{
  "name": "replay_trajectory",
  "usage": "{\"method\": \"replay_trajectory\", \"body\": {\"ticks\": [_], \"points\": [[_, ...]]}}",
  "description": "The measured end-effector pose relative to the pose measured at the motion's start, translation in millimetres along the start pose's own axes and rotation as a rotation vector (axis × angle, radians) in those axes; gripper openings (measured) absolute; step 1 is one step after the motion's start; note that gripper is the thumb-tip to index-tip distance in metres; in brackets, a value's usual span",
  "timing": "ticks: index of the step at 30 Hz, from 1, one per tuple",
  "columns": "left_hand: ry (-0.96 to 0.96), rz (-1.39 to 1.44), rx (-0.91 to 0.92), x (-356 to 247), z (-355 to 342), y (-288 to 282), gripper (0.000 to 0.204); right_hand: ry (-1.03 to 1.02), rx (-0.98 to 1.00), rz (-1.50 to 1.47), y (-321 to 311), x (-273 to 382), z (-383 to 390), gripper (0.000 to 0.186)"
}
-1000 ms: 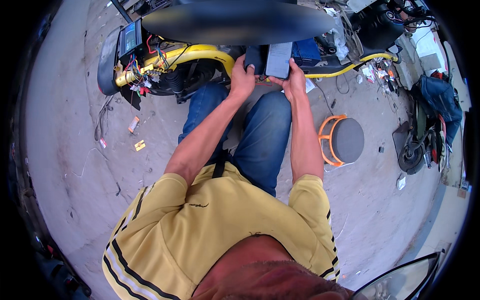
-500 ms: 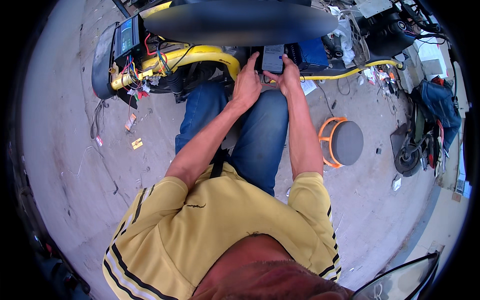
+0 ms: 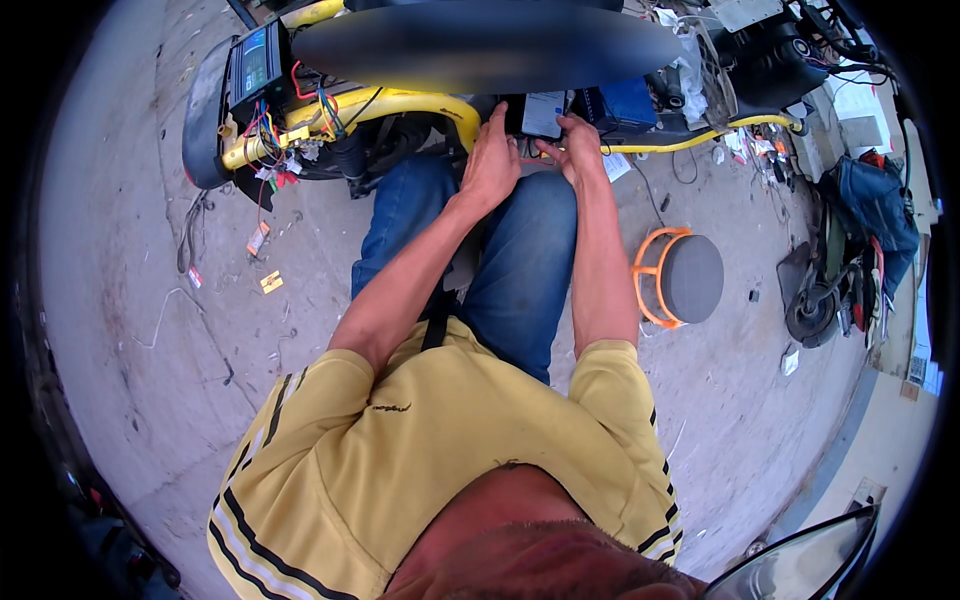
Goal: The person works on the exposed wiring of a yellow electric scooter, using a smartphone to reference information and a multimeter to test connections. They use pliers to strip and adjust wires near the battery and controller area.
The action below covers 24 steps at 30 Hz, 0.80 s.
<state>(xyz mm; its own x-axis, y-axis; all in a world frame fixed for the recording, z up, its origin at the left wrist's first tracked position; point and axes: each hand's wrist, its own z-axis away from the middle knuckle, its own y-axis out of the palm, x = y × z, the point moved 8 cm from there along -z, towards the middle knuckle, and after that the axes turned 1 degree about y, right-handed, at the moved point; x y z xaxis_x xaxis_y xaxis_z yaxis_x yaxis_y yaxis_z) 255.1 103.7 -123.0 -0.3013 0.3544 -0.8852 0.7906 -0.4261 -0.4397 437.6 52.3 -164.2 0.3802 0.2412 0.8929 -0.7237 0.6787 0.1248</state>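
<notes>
A smartphone (image 3: 543, 114) with a lit, pale screen is held upright between my hands, beside the yellow tubular frame (image 3: 400, 103) of a vehicle. My left hand (image 3: 490, 165) closes along its left edge, fingers pointing away from me and partly hidden. At the lower right corner, my right hand (image 3: 580, 152) grips the phone, its thumb near the bottom of the screen. Just right of the phone lies a dark blue box (image 3: 625, 105). Both forearms reach forward over my knees in blue jeans.
A black box with a screen (image 3: 258, 68) and loose coloured wires (image 3: 325, 108) sits at the frame's left end. An orange-legged stool (image 3: 692, 279) stands to my right. A blurred dark shape (image 3: 480, 45) covers the top. Scraps litter the floor; bags and parts (image 3: 870, 220) lie far right.
The phone and both hands have shifted very slightly within the view. My right thumb has moved a little away from the screen's lower edge. The grip otherwise looks the same.
</notes>
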Motion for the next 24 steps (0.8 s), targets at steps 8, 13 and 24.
{"method": "replay_trajectory", "body": {"ticks": [8, 13, 24], "points": [[-0.035, -0.075, 0.161, -17.4, 18.9, -19.8, 0.065, 0.019, -0.118, 0.216, -11.9, 9.2, 18.0, 0.047], [0.081, 0.004, 0.096, -25.0, 50.4, -47.0, 0.055, -0.223, -0.227, 0.609, -10.7, 20.1, 44.3, 0.053], [0.399, -0.068, -0.213, -100.7, 108.4, -249.1, 0.014, -0.648, -0.295, 0.902, -4.5, 7.5, 189.6, 0.048]]}}
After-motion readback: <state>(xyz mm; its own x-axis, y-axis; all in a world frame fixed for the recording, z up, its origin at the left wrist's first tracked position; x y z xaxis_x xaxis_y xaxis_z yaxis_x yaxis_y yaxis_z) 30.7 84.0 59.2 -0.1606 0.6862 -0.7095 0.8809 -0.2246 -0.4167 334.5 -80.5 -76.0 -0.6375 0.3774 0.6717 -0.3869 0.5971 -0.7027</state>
